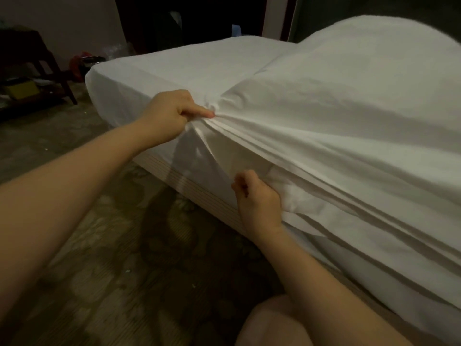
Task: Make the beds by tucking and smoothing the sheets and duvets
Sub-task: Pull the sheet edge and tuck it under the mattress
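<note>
**Pull the bunched edge taut before tucking**

A bare knee (272, 320) sits low beside the white-sheeted bed (174, 66). The right grip (259, 198) curls round the soft white fabric duvet (349, 108) at the bed's side, and the left grip (174, 113) pinches its bunched edge above. Best to draw both outward evenly so the folds flatten first

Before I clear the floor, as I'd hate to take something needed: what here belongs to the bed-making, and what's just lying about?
In use: white duvet, gripped by left hand and right hand; white sheet beneath it.
Lying about: dark wooden chair, red item, yellow box, all at far left.
</note>
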`<state>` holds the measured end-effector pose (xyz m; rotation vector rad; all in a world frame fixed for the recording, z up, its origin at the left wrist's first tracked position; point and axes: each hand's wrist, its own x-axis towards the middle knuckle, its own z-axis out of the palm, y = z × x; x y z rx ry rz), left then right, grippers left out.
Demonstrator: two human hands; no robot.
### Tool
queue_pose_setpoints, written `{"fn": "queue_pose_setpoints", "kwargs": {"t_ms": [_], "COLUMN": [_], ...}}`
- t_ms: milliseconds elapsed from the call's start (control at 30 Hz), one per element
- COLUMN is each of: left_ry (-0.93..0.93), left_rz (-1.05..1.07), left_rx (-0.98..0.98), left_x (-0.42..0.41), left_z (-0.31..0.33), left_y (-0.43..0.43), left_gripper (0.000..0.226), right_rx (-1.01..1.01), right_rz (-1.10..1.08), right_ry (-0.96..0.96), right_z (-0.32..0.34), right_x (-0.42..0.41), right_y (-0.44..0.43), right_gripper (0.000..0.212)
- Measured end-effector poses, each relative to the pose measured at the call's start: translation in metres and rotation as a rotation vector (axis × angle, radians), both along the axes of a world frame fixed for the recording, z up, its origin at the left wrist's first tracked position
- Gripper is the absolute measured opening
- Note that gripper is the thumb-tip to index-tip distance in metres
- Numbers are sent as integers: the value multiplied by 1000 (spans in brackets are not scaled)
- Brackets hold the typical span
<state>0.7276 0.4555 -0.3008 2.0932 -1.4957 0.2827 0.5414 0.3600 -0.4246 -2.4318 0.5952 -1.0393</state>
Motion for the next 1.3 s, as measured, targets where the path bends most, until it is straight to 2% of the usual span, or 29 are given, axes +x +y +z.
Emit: {"fn": "queue_pose_setpoints", "kwargs": {"t_ms": [67,133,300,400,500,567,667,733,833,933,967,1100,1200,1300], "left_ry": [-12,-25,-21,-47,-55,-66,-77,-87,-127,-144,-130,-73,-52,-16], "left_rz": [15,27,38,31,48,57,79,102,119,137,147,194,215,211], "left_rx": [5,1,6,1,13,2,16,25,25,22,21,41,64,96], "left_x": [2,2,-1,-2,-3,-5,-7,-7,-8,-9,-10,-15,-19,-22], "left_z": [3,4,5,6,9,11,15,16,18,17,15,15,17,12], "left_y": [3,5,9,14,19,19,18,19,19,17,17,17,14,17], "left_gripper": [29,30,31,32,38,39,41,43,43,40,40,42,44,45], "right_rx": [11,-63,-183,-141,-96,-101,-187,-322,-313,-310,-296,-258,-283,-369], "right_rz": [-82,-207,-234,-282,-203,-136,-115,-207,-366,-433,-416,-218,-206,-137], "right_ry": [35,71,150,76,-7,-49,44,73,51,120,130,131,165,59], "right_z": [-4,-9,-17,-13,-6,-5,-6,-10,-18,-26,-26,-29,-33,-34], "right_x": [-9,-20,-34,-36,-34,-33,-40,-53,-85,-118,-122,-113,-113,-130], "right_y": [-6,-14,-19,-21,-16,-9,-11,-20,-35,-48,-51,-45,-46,-46], "right_gripper": [14,20,22,20,29,23,9,7,23,11,7,16,23,11]}}
